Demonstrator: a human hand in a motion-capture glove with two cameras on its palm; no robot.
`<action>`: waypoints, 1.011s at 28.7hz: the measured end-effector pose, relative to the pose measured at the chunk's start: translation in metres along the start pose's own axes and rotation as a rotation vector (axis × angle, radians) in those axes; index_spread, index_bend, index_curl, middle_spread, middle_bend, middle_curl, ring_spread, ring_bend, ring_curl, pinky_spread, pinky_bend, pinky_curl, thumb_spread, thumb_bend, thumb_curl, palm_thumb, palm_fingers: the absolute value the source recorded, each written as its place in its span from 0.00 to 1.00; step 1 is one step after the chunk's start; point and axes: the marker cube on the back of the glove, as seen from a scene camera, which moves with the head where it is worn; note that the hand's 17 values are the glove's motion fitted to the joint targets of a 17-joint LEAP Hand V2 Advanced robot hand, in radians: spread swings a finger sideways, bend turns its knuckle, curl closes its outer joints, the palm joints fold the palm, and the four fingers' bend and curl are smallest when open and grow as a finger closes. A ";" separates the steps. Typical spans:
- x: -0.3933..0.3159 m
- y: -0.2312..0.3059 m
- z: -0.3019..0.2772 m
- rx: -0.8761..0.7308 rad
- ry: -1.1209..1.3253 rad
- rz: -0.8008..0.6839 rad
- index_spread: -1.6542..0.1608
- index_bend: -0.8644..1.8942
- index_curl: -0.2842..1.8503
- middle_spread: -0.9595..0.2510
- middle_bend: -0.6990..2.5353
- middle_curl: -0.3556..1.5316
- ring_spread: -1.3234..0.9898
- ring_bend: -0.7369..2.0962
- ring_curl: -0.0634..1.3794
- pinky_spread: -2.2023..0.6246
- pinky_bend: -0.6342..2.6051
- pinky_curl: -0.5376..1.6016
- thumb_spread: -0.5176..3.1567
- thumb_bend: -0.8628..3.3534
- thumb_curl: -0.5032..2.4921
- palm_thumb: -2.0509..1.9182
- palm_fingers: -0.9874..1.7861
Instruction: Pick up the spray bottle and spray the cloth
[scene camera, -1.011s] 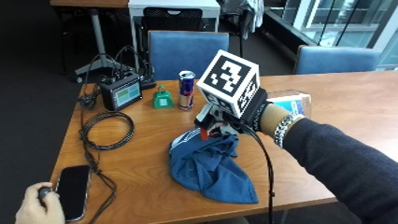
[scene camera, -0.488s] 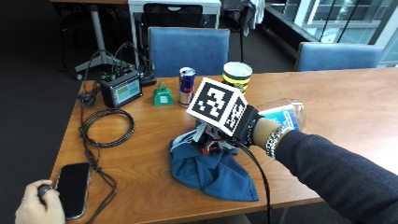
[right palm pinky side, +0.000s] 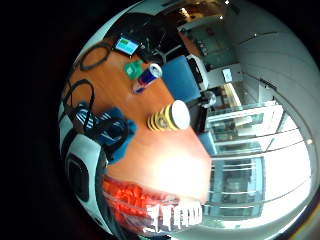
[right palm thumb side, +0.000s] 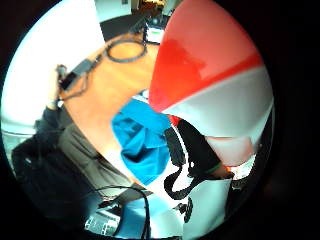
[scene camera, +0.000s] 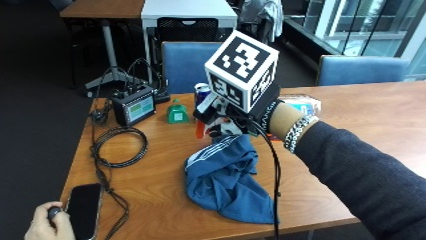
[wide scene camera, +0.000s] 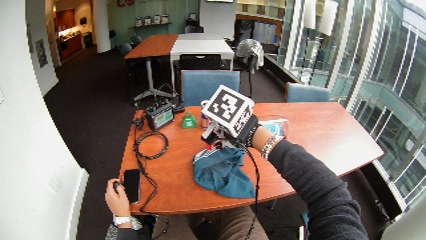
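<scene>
Gripping the spray bottle (scene camera: 214, 121), your gloved right hand (scene camera: 249, 116) has its fingers curled round the white-and-red body, raised off the counter (scene camera: 373, 115). In the thumb-side palm view the bottle (right palm thumb side: 210, 85) fills most of the frame, so it sits right against your palm. Its long axis looks tilted away from upright, with the head end leaning down and away from your wrist toward the blue cloth (scene camera: 229, 177); you cannot make out the nozzle's exact aim, as your fingers and the glove hide it.

That cloth lies crumpled on the counter directly below and just in front of your hand, apart from the bottle. Beyond your hand, on the far side, stand a drink can (scene camera: 202, 92), a small green bottle (scene camera: 176, 111) and a small screen device (scene camera: 135, 109). A coiled black cable (scene camera: 120, 146) lies well off to your hand's left. Your bare left hand (scene camera: 48, 227) rests at the near counter edge beside a dark phone (scene camera: 81, 210).
</scene>
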 end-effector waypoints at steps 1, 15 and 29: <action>0.001 -0.003 -0.007 0.021 -0.037 0.011 0.75 0.38 0.35 0.60 0.40 0.45 0.47 0.51 0.35 0.65 0.36 0.44 0.45 0.20 0.28 0.69 0.87; -0.013 -0.050 -0.083 0.421 -0.661 0.234 0.75 0.38 0.35 0.60 0.40 0.45 0.47 0.51 0.35 0.65 0.36 0.44 0.45 0.20 0.28 0.69 0.87; -0.064 -0.080 -0.019 0.709 -1.180 0.525 0.75 0.38 0.35 0.60 0.40 0.45 0.47 0.51 0.35 0.65 0.36 0.44 0.46 0.20 0.28 0.69 0.86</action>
